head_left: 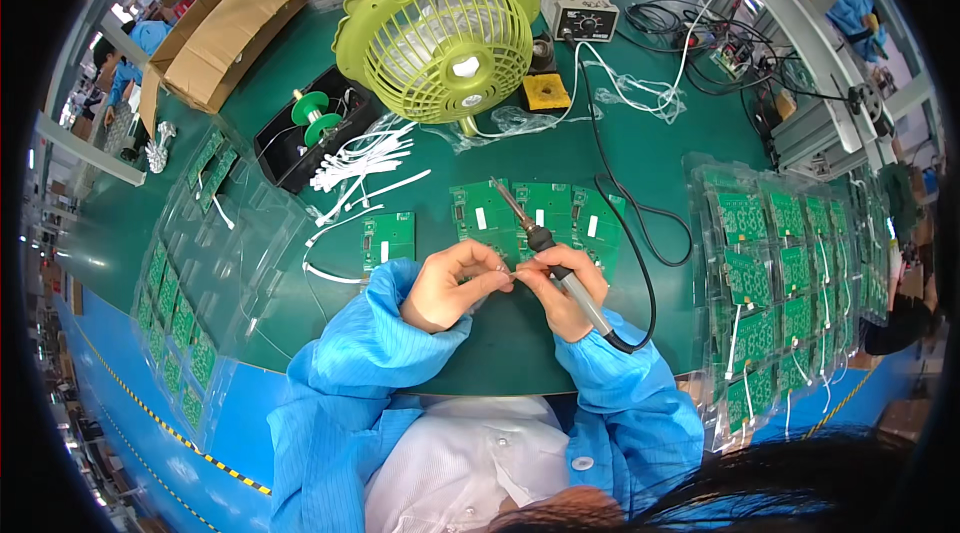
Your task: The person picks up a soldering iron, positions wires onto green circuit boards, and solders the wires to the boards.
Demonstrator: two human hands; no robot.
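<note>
My right hand (566, 291) is closed round the handle of a soldering iron (541, 237), its metal tip tilted up and to the left over green circuit boards (545, 199). The thumb and finger of my left hand (455, 283) are pinched together. The fingertips of both hands meet at something thin and small, too fine to make out. Several boards lie side by side just beyond my hands, partly covered by the iron. Another circuit board (388, 237) lies by itself to the left, a white cable (335, 276) at its lower edge.
Behind stand a green fan (440, 38), a soldering station (580, 9) and a yellow sponge (545, 92). White cables (365, 158) lie beside a black tray (290, 158) with a green spool. Clear trays of boards flank both sides (708, 283) (225, 303). The iron's black cord (652, 298) loops right.
</note>
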